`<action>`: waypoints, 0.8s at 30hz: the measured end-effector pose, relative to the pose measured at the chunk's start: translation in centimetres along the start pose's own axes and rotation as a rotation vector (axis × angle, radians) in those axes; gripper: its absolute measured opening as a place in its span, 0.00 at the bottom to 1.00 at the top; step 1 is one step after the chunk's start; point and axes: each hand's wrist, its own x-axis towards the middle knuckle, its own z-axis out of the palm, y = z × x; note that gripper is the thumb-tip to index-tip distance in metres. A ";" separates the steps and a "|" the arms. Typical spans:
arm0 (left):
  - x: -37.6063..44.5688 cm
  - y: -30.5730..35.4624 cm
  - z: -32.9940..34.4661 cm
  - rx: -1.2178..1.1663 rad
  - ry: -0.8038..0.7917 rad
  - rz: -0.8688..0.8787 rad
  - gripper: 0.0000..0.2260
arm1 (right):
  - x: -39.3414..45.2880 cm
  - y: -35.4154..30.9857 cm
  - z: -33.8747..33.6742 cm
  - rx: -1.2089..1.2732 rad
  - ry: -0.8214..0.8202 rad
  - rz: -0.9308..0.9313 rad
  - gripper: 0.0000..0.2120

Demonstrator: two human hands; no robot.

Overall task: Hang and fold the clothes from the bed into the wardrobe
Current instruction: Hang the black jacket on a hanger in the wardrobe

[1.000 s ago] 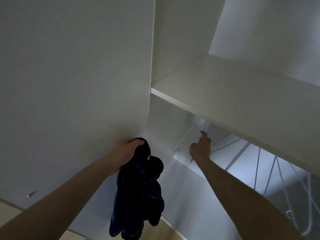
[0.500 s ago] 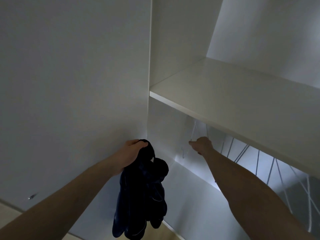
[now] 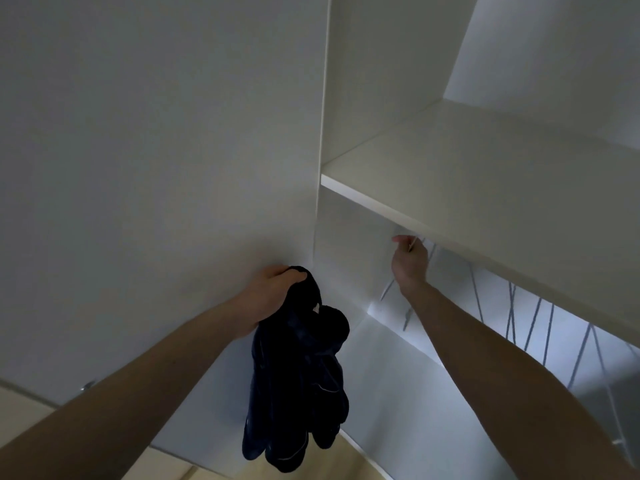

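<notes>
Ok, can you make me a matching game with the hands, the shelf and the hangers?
Things:
1. left hand
2. right hand
3. white shelf
4. wire hangers

Facts:
A. hanging in a row under the shelf
B. holds the dark garment
C. reaches up and grips a white hanger
D. sticks out above the right hand

Pairs: 1-B, 2-C, 3-D, 4-A
</notes>
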 end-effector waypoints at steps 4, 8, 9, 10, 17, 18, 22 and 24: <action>-0.5 -0.3 0.0 0.027 -0.008 0.001 0.10 | -1.8 -1.3 -1.5 0.076 -0.096 0.072 0.17; -1.5 -0.7 0.0 0.071 -0.028 0.019 0.09 | -6.1 -2.7 -3.5 0.043 -0.282 0.020 0.18; -1.6 -0.9 -0.1 0.089 -0.027 0.030 0.09 | -7.0 -2.8 -3.9 0.041 -0.317 0.012 0.17; -1.7 -1.1 -0.2 0.104 -0.029 0.040 0.10 | -8.0 -2.9 -4.4 0.044 -0.351 0.015 0.17; -2.8 -4.5 -1.6 0.236 -0.077 0.128 0.08 | -17.9 -3.4 -9.3 0.006 -0.491 0.013 0.13; -2.9 -5.3 -1.8 0.264 -0.084 0.149 0.09 | -19.4 -3.4 -10.0 -0.024 -0.495 -0.002 0.13; -3.7 -8.4 -2.8 0.412 -0.103 0.209 0.09 | -25.6 -3.0 -12.9 -0.172 -0.513 -0.026 0.11; -4.1 -10.1 -3.5 0.493 -0.122 0.257 0.09 | -29.0 -2.6 -14.3 -0.306 -0.486 -0.046 0.12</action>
